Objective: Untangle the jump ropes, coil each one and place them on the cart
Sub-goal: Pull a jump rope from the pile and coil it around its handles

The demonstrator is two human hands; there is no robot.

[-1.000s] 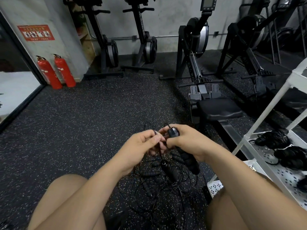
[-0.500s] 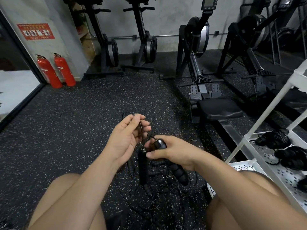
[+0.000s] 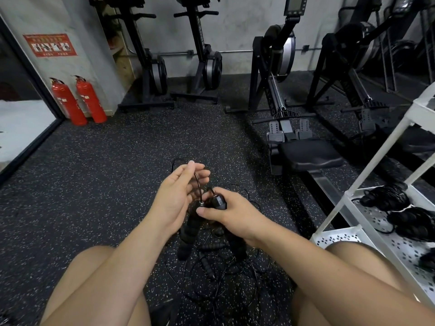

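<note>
A tangle of black jump ropes point(image 3: 223, 267) lies on the speckled floor between my knees. My right hand point(image 3: 233, 215) grips one black handle point(image 3: 219, 203) near its top end, with the rest of it hidden under my palm. My left hand point(image 3: 179, 196) is raised just left of it and pinches a thin cord point(image 3: 197, 182) between thumb and fingers. That cord runs down to a second foam handle point(image 3: 188, 231), which hangs below my hands. At the right stands the white cart point(image 3: 341, 203), with coiled black ropes point(image 3: 386, 196) on its perforated shelf.
A rowing machine seat point(image 3: 308, 156) and rail sit close on the right, beside the cart. More exercise machines point(image 3: 155, 74) line the back wall. Two red fire extinguishers point(image 3: 77, 102) stand at the left by a glass door.
My hands have drawn apart. The left rose with the cord, the right dropped lower with its handle, and a second handle now hangs between them.
</note>
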